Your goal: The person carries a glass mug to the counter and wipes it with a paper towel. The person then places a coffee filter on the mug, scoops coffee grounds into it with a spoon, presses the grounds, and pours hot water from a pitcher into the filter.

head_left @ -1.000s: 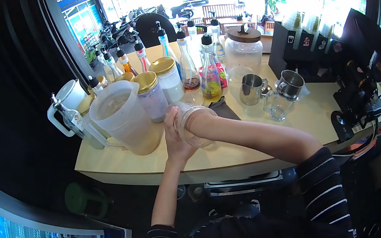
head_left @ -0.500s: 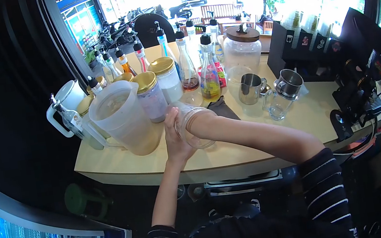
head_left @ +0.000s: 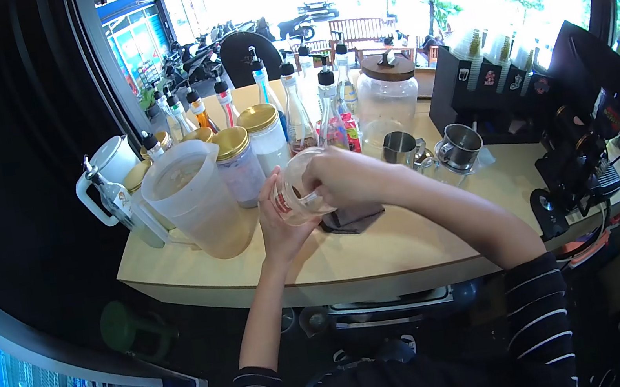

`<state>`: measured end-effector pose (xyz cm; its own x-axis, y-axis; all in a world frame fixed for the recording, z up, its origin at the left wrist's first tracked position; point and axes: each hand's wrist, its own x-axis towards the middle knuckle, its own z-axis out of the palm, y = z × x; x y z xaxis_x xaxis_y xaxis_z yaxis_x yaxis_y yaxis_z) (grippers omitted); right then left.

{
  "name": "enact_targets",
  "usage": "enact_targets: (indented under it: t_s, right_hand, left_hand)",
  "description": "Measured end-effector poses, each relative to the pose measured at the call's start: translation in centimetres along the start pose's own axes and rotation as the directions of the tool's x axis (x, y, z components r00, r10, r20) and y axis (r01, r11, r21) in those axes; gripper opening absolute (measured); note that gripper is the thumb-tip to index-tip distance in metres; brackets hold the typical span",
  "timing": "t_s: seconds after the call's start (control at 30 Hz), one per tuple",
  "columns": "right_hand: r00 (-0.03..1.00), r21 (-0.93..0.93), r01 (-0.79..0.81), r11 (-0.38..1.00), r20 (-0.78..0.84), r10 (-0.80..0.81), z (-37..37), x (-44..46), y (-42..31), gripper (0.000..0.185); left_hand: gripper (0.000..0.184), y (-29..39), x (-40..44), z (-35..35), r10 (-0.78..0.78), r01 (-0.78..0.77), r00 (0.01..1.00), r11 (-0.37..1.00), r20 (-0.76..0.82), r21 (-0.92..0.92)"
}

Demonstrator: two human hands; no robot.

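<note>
I see a frosted pitcher standing on the counter beside gold-lidded jars, with pump-topped bottles behind them. Farther right I make out a wood-lidded jar, a metal cup and a black rack; outside, motorbikes and a wooden bench.

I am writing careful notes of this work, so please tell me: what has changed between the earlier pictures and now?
The right hand has drawn back from deep inside the clear jar to its mouth. The jar has turned, so its red print now shows. The dark cloth now shows nearer the front of the counter. The left hand still holds the jar; the pitcher stayed.
</note>
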<state>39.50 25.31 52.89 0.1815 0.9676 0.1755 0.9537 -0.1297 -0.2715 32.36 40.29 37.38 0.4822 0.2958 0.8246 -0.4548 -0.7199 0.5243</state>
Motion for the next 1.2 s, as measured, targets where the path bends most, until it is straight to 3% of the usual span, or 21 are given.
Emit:
enact_targets:
  t_s: [0.17,0.53,0.6,0.7,0.9,1.2]
  right_hand:
    - [1.0,0.173,-0.028,0.984,0.006,0.027,-4.0,-2.6,1.8,0.021]
    - [0.995,0.28,-0.003,0.96,-0.092,0.03,-10.7,-10.4,7.5,0.018]
    - [0.993,0.299,0.033,0.954,-0.115,0.002,-11.2,-11.7,8.6,0.019]
    - [0.993,0.331,0.062,0.941,-0.116,-0.024,-11.3,-13.1,10.5,0.019]
    - [0.991,0.606,-0.093,0.79,-0.022,0.134,-11.0,-15.3,13.4,0.016]
    - [0.989,0.622,-0.057,0.781,-0.074,0.132,-11.1,-17.8,15.8,0.016]
  left_hand:
    - [0.1,2.1,1.4,1.5,-0.041,0.042,0.999,0.999,-0.008,0.021]
    - [0.098,7.3,3.2,9.2,-0.105,0.103,0.994,0.987,-0.01,-0.122]
    - [0.102,8.1,3.2,10.2,-0.15,0.156,0.987,0.983,0.064,-0.096]
    - [0.099,8.9,3.0,12.4,-0.149,0.15,0.989,0.98,0.019,-0.127]
    - [0.099,9.6,2.1,15.6,-0.193,0.19,0.981,0.972,-0.013,-0.142]
    - [0.098,11.0,-0.5,18.4,-0.305,0.294,0.946,0.95,-0.112,-0.105]
